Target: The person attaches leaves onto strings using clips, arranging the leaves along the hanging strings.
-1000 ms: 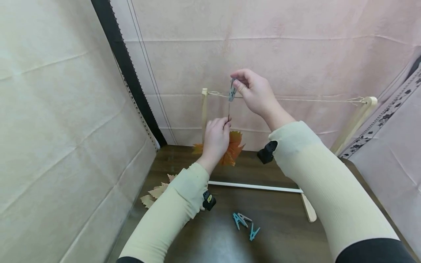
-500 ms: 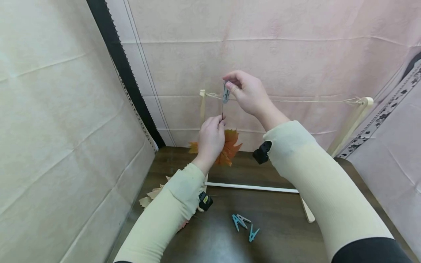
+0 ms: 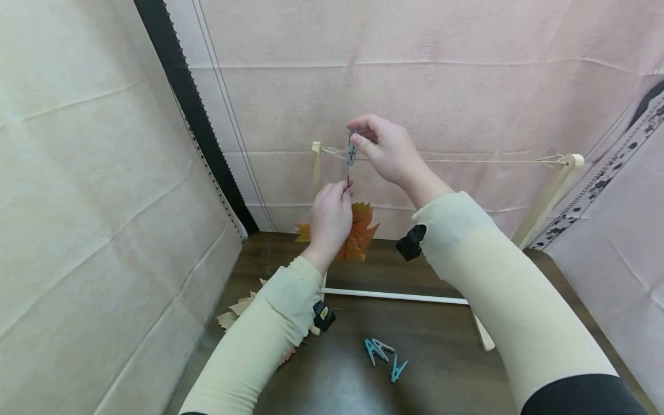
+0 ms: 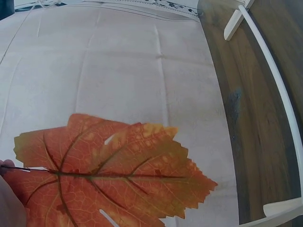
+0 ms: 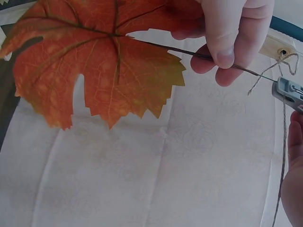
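Observation:
My left hand (image 3: pixel 332 218) pinches the dark stem (image 5: pixel 182 51) of an orange artificial maple leaf (image 4: pixel 118 175) between thumb and fingers. The leaf hangs below and behind that hand in the head view. Above it, my right hand (image 3: pixel 386 148) grips a grey-blue clothespin (image 5: pixel 288 92) by its upper end. The clothespin's lower tip is at the string (image 5: pixel 284 142), near the left post, and the stem's thin end reaches that tip. Whether the clothespin's tips pinch both stem and string I cannot tell.
The string (image 3: pixel 467 161) runs between a left wooden post (image 3: pixel 316 164) and a right wooden post (image 3: pixel 550 199). A white rod (image 3: pixel 394 295) joins the frame's base. Several pale leaves (image 3: pixel 240 306) lie under my left forearm, and loose clothespins (image 3: pixel 396 368) lie on the dark table (image 3: pixel 436 357).
Both hands have shifted slightly left in the head view, together with the leaf and clothespin; the whole scene has drifted left a little too. Both grips stay the same.

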`<state>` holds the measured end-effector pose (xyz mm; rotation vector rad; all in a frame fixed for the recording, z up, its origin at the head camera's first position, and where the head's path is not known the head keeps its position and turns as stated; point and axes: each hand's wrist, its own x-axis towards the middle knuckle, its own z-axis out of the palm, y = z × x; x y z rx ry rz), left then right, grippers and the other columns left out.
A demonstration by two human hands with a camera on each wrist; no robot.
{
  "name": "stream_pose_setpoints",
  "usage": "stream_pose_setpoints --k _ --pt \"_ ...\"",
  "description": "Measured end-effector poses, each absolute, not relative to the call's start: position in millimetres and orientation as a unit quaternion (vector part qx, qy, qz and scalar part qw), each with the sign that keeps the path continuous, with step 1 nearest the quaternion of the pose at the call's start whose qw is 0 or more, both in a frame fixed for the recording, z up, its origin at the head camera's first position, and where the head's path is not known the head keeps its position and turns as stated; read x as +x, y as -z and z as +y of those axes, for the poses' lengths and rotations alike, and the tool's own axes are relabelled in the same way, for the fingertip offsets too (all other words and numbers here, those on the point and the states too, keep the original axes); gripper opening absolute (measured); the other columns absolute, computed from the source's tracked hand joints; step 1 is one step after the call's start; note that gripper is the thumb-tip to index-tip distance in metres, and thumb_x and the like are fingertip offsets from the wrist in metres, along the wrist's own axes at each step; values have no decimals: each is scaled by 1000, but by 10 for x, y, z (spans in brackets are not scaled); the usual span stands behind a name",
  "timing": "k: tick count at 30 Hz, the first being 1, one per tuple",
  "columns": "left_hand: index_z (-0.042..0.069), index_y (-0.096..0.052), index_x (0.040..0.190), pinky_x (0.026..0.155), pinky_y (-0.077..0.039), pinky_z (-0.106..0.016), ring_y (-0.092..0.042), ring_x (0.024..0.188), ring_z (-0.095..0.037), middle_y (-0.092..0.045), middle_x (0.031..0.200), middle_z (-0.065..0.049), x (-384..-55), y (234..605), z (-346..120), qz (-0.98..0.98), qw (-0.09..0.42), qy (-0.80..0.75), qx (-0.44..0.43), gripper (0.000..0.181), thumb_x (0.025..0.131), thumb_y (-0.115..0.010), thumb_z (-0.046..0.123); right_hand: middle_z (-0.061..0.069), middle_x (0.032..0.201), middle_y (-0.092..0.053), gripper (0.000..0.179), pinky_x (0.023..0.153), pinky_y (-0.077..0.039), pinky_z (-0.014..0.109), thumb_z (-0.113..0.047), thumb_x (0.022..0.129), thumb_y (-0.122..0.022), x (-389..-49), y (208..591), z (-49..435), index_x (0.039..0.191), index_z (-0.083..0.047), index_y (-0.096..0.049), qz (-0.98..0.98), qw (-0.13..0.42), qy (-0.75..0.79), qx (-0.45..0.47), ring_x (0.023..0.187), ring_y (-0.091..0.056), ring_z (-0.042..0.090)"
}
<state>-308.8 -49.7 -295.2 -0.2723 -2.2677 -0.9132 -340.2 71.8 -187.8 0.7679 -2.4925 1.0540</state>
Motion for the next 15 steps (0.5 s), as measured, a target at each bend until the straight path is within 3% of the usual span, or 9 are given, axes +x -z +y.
stream_pose_setpoints --k 10,15 --pt "11 -63 102 75 -43 -31 -55 90 -15 -60 96 1 -3099 2976 -497 -872 340 342 -83 23 88 -48 21 -6 112 -55 38 81 -40 22 -37 86 -48 -3415 1907 748 120 -20 -51 -884 142 -364 258 99 -51 4" --pt "10 -63 101 71 -44 -26 -55 82 -13 -61 89 0 -3110 3041 -496 -860 338 372 -92 23 84 -51 20 -6 114 -55 41 81 -40 21 -39 85 -50 -3435 1921 756 121 -20 -50 -885 139 -366 251 100 -51 3"
